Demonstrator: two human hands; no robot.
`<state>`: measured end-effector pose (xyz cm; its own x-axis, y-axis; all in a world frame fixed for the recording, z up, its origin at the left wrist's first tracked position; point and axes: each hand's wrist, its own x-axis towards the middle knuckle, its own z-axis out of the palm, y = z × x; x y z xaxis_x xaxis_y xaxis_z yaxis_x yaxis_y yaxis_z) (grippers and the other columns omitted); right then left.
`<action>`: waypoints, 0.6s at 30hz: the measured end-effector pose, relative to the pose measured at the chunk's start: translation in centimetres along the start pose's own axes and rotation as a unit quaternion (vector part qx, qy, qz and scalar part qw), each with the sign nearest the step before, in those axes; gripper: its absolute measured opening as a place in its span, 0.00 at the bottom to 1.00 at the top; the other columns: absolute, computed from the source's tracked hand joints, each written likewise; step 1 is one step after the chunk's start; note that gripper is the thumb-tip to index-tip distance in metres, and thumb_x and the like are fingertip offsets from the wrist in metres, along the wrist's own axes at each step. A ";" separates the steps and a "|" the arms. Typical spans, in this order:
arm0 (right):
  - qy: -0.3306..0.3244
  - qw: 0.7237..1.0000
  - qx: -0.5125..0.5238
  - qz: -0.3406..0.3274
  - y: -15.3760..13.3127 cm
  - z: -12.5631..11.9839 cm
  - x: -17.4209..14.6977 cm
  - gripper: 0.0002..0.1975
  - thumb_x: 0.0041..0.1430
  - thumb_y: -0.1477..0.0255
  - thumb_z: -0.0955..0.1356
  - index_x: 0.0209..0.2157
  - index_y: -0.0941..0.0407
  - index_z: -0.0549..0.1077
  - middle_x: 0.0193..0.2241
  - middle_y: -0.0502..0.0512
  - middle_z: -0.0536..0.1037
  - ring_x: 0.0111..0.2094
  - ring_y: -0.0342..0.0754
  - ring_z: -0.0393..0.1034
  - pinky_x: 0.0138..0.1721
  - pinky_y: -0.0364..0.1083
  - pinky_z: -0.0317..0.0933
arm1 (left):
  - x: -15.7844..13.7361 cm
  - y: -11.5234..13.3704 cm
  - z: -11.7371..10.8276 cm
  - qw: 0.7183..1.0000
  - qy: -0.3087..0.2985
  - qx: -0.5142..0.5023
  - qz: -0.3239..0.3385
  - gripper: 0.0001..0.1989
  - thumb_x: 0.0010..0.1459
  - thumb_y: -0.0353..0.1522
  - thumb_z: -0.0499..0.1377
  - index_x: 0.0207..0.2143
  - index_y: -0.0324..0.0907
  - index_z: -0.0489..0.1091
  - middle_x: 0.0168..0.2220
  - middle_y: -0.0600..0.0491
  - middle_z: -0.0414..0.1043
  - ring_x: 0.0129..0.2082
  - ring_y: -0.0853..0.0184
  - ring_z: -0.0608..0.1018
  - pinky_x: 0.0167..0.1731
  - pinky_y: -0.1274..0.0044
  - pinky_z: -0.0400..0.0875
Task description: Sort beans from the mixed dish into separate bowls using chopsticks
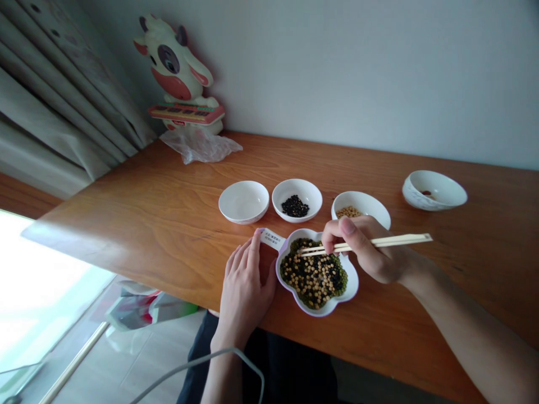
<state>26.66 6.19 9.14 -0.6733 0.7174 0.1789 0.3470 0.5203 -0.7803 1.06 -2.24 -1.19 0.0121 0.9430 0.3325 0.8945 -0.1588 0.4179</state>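
Observation:
My right hand [366, 247] is closed around a pair of wooden chopsticks [404, 240]. Their tips are in a mix of green, black and yellow beans [314, 278]. These beans fill a scalloped white dish with a purple rim [352, 292] and a short labelled handle [273, 239]. My left hand [248, 280] lies with fingers stretched out on the table to the left of the dish, a fingertip touching the handle's end. Behind the dish stand a white bowl [243, 203] with nothing visible in it, a bowl of black beans [309, 193] and a bowl of yellow beans [373, 205], partly hidden by my right hand.
Another white bowl [438, 193] with a few brown pieces stands at the far right. A cow-shaped toy keyboard [185, 112] and a crumpled plastic bag [202, 147] are at the back left of the wooden table [168, 224]. A grey cable [202, 359] crosses near my left forearm.

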 end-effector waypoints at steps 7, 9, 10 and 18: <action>0.007 1.000 0.009 0.008 0.2 0.3 0.0 0.34 0.78 0.52 0.51 0.29 0.57 0.74 0.23 0.51 0.74 0.25 0.41 0.66 0.30 0.44 0.59 | 0.0 -0.1 0.1 1.000 -0.005 0.000 -0.004 0.39 0.67 0.35 0.60 0.75 0.42 0.48 0.65 0.40 0.70 0.65 0.50 0.72 0.65 0.55 0.68; 0.010 1.000 0.013 0.015 0.3 0.4 0.0 0.35 0.78 0.52 0.51 0.29 0.57 0.74 0.23 0.51 0.74 0.25 0.41 0.67 0.31 0.44 0.59 | 0.0 -0.1 0.1 1.000 -0.005 0.000 -0.004 0.39 0.67 0.35 0.60 0.74 0.42 0.48 0.65 0.40 0.70 0.64 0.50 0.72 0.65 0.55 0.68; 0.013 1.000 0.015 0.016 0.3 0.4 0.0 0.35 0.78 0.52 0.51 0.29 0.57 0.74 0.23 0.51 0.74 0.26 0.41 0.67 0.31 0.44 0.59 | 0.0 -0.1 0.1 1.000 -0.005 0.000 -0.004 0.39 0.67 0.35 0.60 0.74 0.42 0.48 0.64 0.40 0.70 0.64 0.50 0.72 0.65 0.55 0.68; 0.061 0.998 0.000 0.011 -0.9 -2.3 -0.8 0.35 0.77 0.51 0.51 0.29 0.55 0.76 0.23 0.53 0.75 0.26 0.45 0.69 0.30 0.48 0.61 | 0.0 -0.3 0.3 1.000 -0.005 -0.005 -0.001 0.40 0.67 0.35 0.60 0.75 0.42 0.46 0.65 0.40 0.69 0.65 0.50 0.72 0.65 0.54 0.67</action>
<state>28.41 6.18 11.03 -0.5810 0.7794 0.2344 0.3601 0.5044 -0.7848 0.92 -2.15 -1.56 0.0149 0.9462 0.3234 0.8904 -0.1597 0.4262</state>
